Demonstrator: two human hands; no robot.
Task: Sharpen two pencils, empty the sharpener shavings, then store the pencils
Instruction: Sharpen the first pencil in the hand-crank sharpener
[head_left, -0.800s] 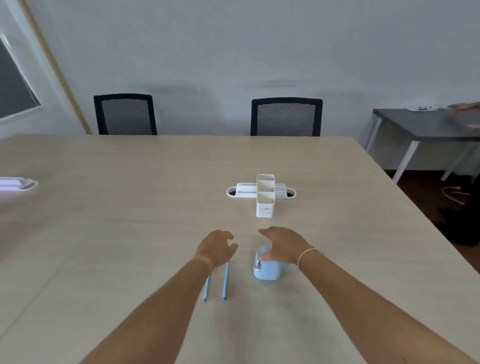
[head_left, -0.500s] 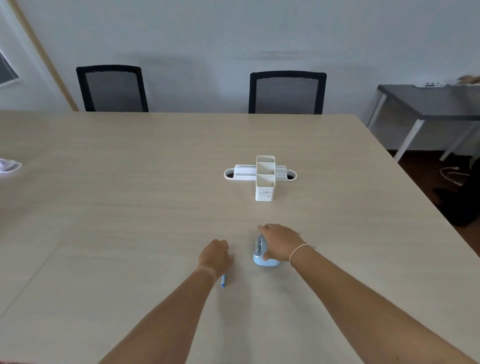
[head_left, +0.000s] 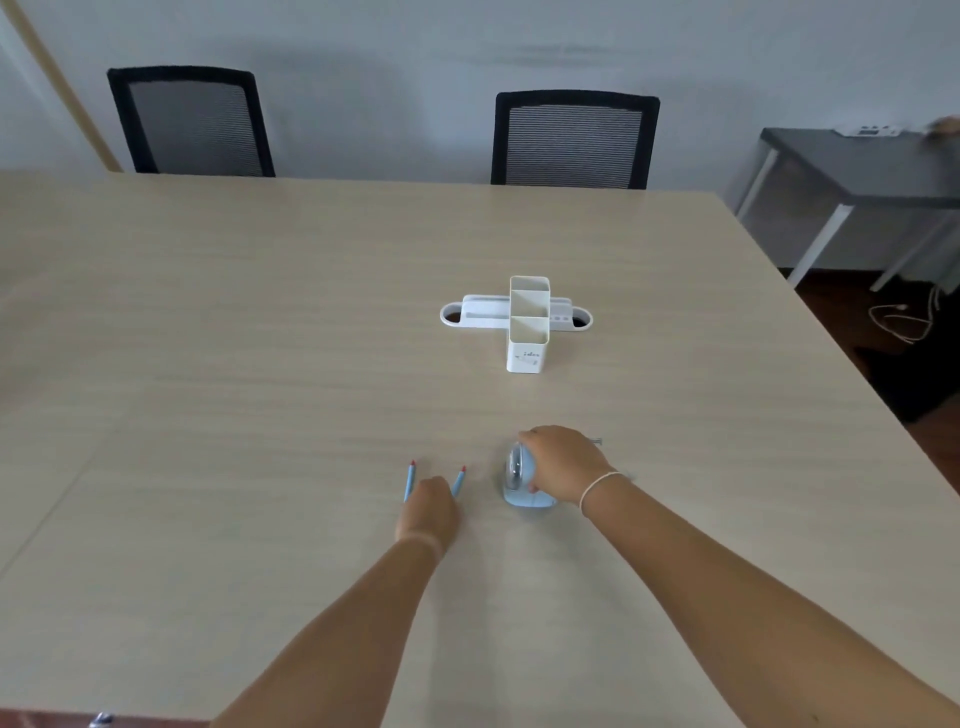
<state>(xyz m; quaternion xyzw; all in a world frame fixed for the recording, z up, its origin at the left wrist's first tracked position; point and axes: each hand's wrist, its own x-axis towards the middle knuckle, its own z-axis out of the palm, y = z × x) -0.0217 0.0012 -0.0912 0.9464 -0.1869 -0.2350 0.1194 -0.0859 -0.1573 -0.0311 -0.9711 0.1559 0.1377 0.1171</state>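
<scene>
Two blue pencils with red tips lie on the beige table, one on the left and one on the right, splayed in a V that points away from me. My left hand is curled over their near ends and hides them. Just to the right stands a light-blue pencil sharpener with a clear window on its left face. My right hand grips it from above and from the right. A white pen holder with two upright compartments stands farther back, in the middle of the table.
A white cable tray is set into the table behind the holder. Two black mesh chairs stand at the far edge. A dark side table and loose cables are off to the right.
My left hand has slid back toward me along the pencils, so their red tips now show beyond it. My right hand stays on the sharpener. The camera has tilted.
</scene>
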